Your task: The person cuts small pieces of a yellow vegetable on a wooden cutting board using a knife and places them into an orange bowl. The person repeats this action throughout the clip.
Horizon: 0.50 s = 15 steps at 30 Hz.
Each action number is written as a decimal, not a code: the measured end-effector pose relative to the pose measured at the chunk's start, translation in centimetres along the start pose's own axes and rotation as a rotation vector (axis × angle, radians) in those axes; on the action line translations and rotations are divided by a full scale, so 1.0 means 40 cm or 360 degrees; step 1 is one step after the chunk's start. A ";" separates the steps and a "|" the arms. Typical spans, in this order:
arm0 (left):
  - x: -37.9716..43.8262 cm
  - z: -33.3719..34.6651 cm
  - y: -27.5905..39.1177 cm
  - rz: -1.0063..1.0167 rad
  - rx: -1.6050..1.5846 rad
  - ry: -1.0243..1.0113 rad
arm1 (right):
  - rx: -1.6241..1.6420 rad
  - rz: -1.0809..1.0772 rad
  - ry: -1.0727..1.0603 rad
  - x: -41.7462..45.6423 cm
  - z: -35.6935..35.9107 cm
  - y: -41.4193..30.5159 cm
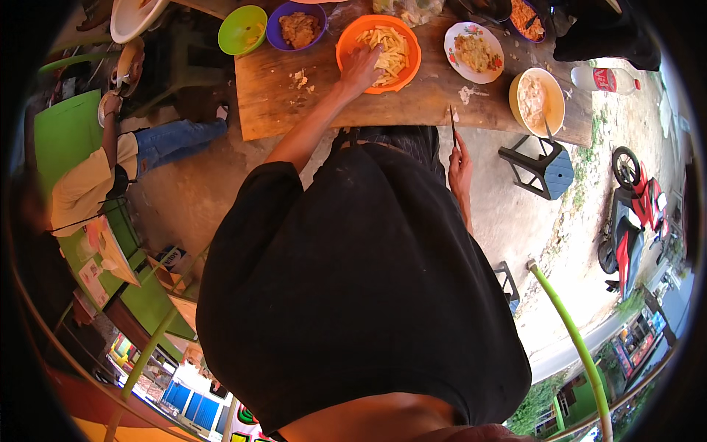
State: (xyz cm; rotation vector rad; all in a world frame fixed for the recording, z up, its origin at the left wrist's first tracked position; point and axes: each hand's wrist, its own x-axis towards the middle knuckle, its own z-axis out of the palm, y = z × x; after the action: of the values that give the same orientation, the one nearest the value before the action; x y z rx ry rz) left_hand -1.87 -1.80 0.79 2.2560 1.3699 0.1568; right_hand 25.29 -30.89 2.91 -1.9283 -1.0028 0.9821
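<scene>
My left hand (363, 69) reaches into an orange plastic bowl (343, 44) of pale cut sticks (393, 52), its fingers on the sticks; whether it grips any cannot be told. Low at the table's near edge, my right hand (459, 163) holds a knife (453, 127) with the blade pointing away from me. Left of the orange bowl are a purple bowl (299, 27) of brownish food and a green bowl (242, 30) with a few pale pieces. To the right stand a floral plate (475, 52) of chopped food and a cream bowl (537, 102) of whitish mixture with a utensil in it.
Scraps lie on the wooden table (409, 113). A plastic bottle (610, 80) lies at its right end, near a person in dark clothing (607, 33). A plastic stool (544, 168) stands at the right. Another person (94, 182) at the left holds a dish. A red motorcycle (635, 215) is farther right.
</scene>
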 end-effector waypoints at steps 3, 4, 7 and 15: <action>0.019 -0.009 -0.030 0.0030 -0.0345 -0.0013 | 0.0031 -0.0054 0.0024 0.004 0.003 0.001; 0.029 -0.012 -0.046 0.0052 -0.0392 0.0033 | 0.0021 -0.0061 0.0039 0.008 0.003 0.004; 0.045 -0.064 -0.056 -0.0024 -0.0635 0.0020 | 0.0026 -0.0039 0.0064 0.004 -0.003 0.014; 0.102 -0.115 -0.106 0.0159 -0.0641 -0.0131 | 0.0040 -0.0029 0.0073 -0.021 -0.003 0.031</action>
State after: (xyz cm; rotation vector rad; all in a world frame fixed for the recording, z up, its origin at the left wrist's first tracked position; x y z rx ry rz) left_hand -4.84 4.92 2.21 1.9686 1.0721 0.3379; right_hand 25.43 -32.18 2.13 -1.9095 -0.9754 0.9319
